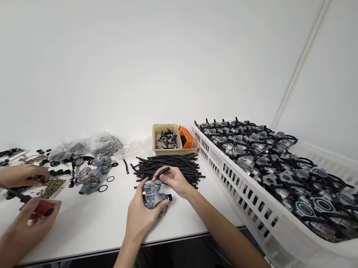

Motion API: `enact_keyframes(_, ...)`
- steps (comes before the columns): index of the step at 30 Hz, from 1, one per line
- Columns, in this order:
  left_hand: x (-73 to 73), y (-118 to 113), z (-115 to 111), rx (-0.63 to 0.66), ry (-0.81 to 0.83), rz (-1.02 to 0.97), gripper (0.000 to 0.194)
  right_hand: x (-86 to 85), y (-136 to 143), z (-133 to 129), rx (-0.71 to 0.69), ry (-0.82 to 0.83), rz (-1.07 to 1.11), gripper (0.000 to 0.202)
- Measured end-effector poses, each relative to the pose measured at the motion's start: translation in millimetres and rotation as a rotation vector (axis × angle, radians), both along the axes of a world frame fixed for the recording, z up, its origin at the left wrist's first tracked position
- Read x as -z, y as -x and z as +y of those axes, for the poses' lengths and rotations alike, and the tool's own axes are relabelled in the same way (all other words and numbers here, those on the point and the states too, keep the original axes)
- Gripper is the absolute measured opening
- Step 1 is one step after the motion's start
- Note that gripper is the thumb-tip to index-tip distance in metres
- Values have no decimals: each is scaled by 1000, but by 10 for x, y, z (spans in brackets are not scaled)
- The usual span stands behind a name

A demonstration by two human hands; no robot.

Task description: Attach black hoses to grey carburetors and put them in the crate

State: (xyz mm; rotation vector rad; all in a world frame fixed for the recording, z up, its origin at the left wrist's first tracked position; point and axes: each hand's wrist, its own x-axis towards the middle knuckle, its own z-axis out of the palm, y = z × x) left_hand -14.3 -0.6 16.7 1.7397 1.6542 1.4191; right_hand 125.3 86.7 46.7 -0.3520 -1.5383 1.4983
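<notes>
Near the table's front edge, my left hand (141, 217) is wrapped around a grey metal carburetor (153, 195), thumb along its lower side. My right hand (175, 181) pinches a short black rubber hose (161, 172) at the top of the carburetor. One end of the hose is at the carburetor's upper side; whether it is pushed onto a fitting cannot be made out. Just behind both hands lies a pile of cut black hoses (174, 165).
A white crate (244, 191) filled with carburetors stands at the right. Behind the hoses are a beige bin (168, 149) and an orange basket (185, 137). To the left, a co-worker's hand holds a red-handled screwdriver (43, 207), near loose carburetors (89, 180) and black rings (103, 188).
</notes>
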Motion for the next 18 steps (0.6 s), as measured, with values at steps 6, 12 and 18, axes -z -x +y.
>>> enact_keyframes(6,-5,-19,-1,-23,1,17,63,36,11,16,34,-35,-20,28)
enact_keyframes(12,-17,-20,-7,-14,9,5,60,41,14,29,39,-56,-34,28)
enact_keyframes(18,23,-4,8,8,18,-17,60,22,15,14,25,-66,-54,28)
